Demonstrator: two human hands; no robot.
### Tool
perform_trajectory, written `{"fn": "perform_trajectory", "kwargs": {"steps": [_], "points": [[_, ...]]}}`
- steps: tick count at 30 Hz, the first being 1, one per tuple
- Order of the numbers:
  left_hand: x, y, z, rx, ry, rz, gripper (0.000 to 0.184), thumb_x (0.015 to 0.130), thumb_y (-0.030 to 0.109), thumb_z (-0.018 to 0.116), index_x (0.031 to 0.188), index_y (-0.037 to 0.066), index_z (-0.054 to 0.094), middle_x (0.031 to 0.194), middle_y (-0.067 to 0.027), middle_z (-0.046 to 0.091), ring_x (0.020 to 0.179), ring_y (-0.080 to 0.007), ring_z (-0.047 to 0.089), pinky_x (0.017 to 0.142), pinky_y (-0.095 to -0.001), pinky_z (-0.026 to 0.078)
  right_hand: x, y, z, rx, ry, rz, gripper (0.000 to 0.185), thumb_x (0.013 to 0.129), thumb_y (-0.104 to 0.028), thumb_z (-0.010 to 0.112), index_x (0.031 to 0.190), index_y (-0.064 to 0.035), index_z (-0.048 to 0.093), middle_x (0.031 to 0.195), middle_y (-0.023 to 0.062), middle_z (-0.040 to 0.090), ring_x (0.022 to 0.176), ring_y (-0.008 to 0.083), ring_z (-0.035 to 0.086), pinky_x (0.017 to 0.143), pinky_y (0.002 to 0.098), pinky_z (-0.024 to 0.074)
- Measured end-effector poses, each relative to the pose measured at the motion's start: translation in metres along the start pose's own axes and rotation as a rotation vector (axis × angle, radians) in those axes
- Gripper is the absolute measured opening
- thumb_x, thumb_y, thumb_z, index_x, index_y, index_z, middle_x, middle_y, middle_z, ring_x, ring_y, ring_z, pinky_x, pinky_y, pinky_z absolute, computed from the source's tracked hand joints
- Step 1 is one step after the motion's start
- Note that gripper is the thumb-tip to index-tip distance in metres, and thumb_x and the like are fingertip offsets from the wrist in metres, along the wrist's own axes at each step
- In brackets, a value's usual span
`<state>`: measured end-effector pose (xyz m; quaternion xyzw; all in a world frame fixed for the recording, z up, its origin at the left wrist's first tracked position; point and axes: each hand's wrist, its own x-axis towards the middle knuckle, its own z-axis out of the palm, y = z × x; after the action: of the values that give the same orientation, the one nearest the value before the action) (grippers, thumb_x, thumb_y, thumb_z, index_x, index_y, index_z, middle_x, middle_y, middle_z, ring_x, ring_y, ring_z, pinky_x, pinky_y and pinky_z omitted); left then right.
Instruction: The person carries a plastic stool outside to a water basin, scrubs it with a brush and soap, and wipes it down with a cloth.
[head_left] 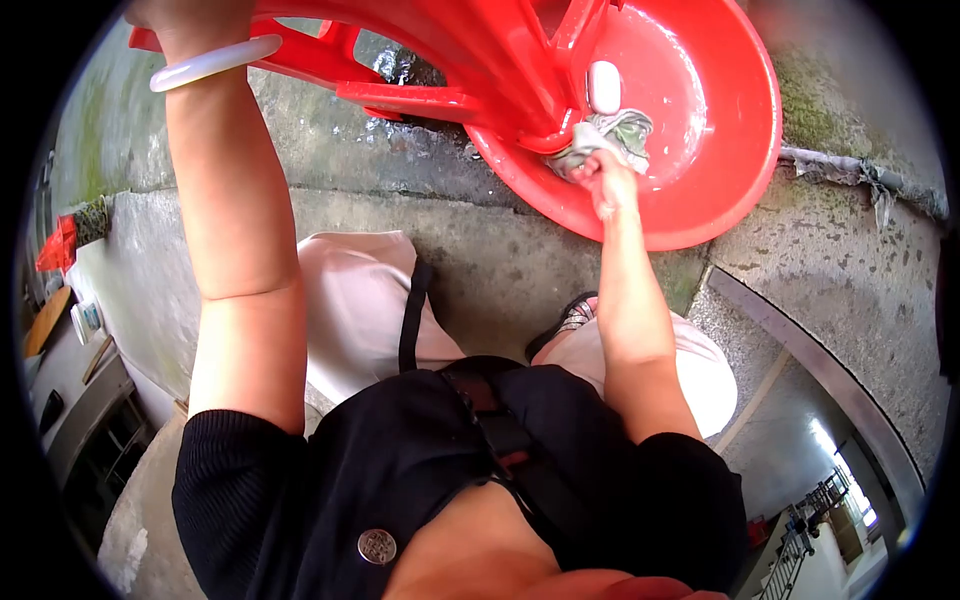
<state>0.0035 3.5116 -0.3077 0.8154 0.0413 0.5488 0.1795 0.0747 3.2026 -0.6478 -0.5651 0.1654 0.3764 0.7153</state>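
A red plastic stool (430,100) is tilted on its side, with one leg end inside a red basin (745,150). My left hand (190,15), at the top edge of the view, is on the stool; its fingers are mostly cut off by the frame. My right hand (608,183) is closed on a wet, pale grey-green cloth (630,135) and presses it near the end of the stool's leg, low in the basin. Just beyond the cloth, a white oval object (604,87) lies in the basin; I cannot tell whether it is soap or a brush.
Wet, stained concrete (380,205) surrounds the basin. A pipe (860,172) with torn wrapping runs along the ground at the right. My sandalled foot (565,325) is close to the basin's near side. Something red (58,245) is at the far left.
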Motion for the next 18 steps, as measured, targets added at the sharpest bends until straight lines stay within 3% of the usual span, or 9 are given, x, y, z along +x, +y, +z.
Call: {"fn": "perform_trajectory", "kwargs": {"steps": [4,5,6,8,11,12,14,16,18], "points": [[0.003,-0.008,-0.004,-0.153,-0.069,-0.017,0.026,0.084,0.014,0.063,0.103,-0.003,0.065,0.091,-0.0052,0.065,0.082,-0.0121,0.059,0.076,-0.0242,0.045,-0.018,-0.01,0.052,-0.141,0.128,-0.412,0.036,0.087,-0.015,0.059,0.118,0.0026,0.056,0.104,0.0079,0.059,0.093,0.0141,0.057,0.083,0.0263,0.0454],[0.003,-0.012,-0.002,-0.183,-0.056,-0.02,0.025,0.085,0.013,0.062,0.104,-0.003,0.064,0.091,-0.0049,0.065,0.082,-0.0117,0.059,0.076,-0.0237,0.045,0.005,0.013,0.054,-0.23,0.182,-0.596,0.029,0.086,-0.017,0.064,0.107,0.0025,0.062,0.115,0.0061,0.049,0.099,0.014,0.051,0.085,0.0254,0.0428],[0.003,-0.016,0.0,-0.212,-0.043,-0.023,0.025,0.085,0.012,0.061,0.104,-0.004,0.064,0.092,-0.0046,0.065,0.083,-0.0112,0.059,0.076,-0.0231,0.045,0.011,0.02,0.06,-0.265,0.159,-0.646,0.032,0.089,-0.022,0.06,0.11,0.0021,0.061,0.13,0.0086,0.037,0.113,0.0161,0.043,0.093,0.0293,0.0395],[0.002,-0.017,0.007,-0.192,-0.018,-0.001,0.025,0.086,0.012,0.06,0.105,-0.003,0.064,0.092,-0.0047,0.066,0.083,-0.0113,0.059,0.076,-0.0232,0.045,0.032,0.035,0.064,-0.34,0.407,-0.654,0.031,0.092,-0.023,0.054,0.108,0.0027,0.061,0.12,0.0102,0.049,0.104,0.0192,0.05,0.092,0.0305,0.0403],[0.001,-0.014,-0.003,-0.369,-0.164,0.124,0.024,0.086,0.012,0.06,0.104,-0.003,0.064,0.092,-0.0045,0.066,0.083,-0.0123,0.059,0.075,-0.025,0.045,0.042,0.018,0.042,-0.398,0.24,-0.446,0.033,0.093,-0.026,0.05,0.108,0.0024,0.06,0.113,0.0103,0.056,0.102,0.0214,0.053,0.092,0.0335,0.0404],[0.0,-0.016,-0.004,-0.376,-0.169,0.158,0.024,0.086,0.012,0.06,0.103,-0.003,0.064,0.092,-0.0044,0.066,0.082,-0.0126,0.059,0.075,-0.0256,0.045,0.051,0.015,0.039,-0.138,0.32,-0.14,0.025,0.091,-0.021,0.051,0.1,-0.0001,0.062,0.099,0.0077,0.059,0.086,0.0167,0.054,0.071,0.0327,0.0454],[0.004,-0.032,0.008,-0.198,-0.042,0.17,0.022,0.085,0.012,0.061,0.101,-0.002,0.065,0.09,-0.0044,0.066,0.081,-0.0132,0.059,0.073,-0.0266,0.045,0.05,0.003,0.036,0.102,0.457,0.097,0.02,0.089,-0.019,0.052,0.095,-0.002,0.062,0.088,0.0043,0.059,0.074,0.0119,0.051,0.056,0.0307,0.0399],[0.012,-0.022,0.002,-0.151,-0.091,0.16,0.02,0.084,0.011,0.062,0.099,-0.002,0.066,0.088,-0.0046,0.067,0.08,-0.0138,0.06,0.071,-0.0272,0.046,0.031,-0.009,0.051,0.19,0.507,-0.033,0.019,0.089,-0.017,0.052,0.094,-0.0018,0.062,0.083,0.0034,0.059,0.072,0.0118,0.051,0.055,0.0292,0.0383],[0.015,-0.027,-0.006,0.089,-0.125,0.332,0.018,0.083,0.011,0.063,0.096,-0.002,0.066,0.085,-0.005,0.067,0.077,-0.0141,0.06,0.07,-0.0273,0.046,0.017,0.004,0.053,0.119,0.466,-0.182,0.018,0.089,-0.017,0.051,0.091,-0.0024,0.062,0.079,0.0028,0.059,0.071,0.0116,0.051,0.055,0.0283,0.0377]]}}
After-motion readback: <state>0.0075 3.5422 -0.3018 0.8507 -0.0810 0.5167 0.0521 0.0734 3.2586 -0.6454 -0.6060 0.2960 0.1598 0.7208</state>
